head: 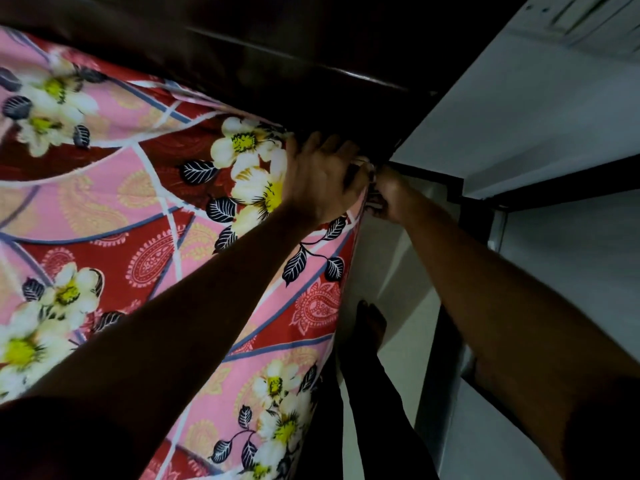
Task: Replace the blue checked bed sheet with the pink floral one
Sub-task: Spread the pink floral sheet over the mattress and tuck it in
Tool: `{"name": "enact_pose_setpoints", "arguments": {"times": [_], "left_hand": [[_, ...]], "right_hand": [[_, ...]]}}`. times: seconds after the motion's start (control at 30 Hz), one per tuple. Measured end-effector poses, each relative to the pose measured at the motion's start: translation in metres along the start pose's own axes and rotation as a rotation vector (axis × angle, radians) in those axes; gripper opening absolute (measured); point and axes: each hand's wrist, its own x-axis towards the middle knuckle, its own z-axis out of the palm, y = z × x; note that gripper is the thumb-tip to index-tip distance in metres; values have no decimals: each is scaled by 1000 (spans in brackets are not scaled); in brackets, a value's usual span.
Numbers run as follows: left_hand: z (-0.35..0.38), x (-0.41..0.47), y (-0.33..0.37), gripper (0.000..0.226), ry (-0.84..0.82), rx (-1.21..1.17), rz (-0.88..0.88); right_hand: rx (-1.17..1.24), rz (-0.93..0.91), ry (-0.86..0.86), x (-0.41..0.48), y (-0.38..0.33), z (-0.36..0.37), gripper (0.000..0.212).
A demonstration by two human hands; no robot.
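Head view, looking down along the bed's side edge.

- Pink floral bed sheet [166,209]: fabric with pink and dark red panels, white-and-yellow flowers, dark leaves and paisley motifs. It lies spread across the top of the bed and hangs over the near side edge. Its far corner is at the corner of the bed, right against the dark brown glossy wooden headboard [277,46].
- Left hand [320,178]: back of the hand up, resting on the sheet at that corner, thumb against the flower print. The fingers [332,143] reach forward, slightly spread, into the shadow below the headboard. Their tips are hidden, so I cannot tell whether they grip cloth or only press it.
- Right hand [389,197]: just beside the left hand, off the bed's edge. Its fingers [379,202] are curled and clamped on a bunched bit of the sheet's corner edge. A small fold of cloth shows between the two hands.
- Pale tiled floor [391,278] runs beside the bed. A bare foot [372,323] stands on it close to the hanging sheet, with a dark trouser leg below it in frame.
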Motion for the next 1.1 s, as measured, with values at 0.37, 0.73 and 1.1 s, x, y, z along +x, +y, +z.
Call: {"name": "enact_pose_setpoints", "arguments": {"times": [0.37, 0.73, 1.1], "left_hand": [[-45, -126, -105, 64, 220, 39, -584], [-21, -155, -141, 72, 55, 17, -971], [-33, -138, -142, 73, 86, -67, -691]], "right_hand": [[-322, -856, 419, -88, 35, 31, 28], [-1462, -1571, -213, -18, -27, 235, 47], [-1494, -1024, -13, -25, -87, 280, 50]]}}
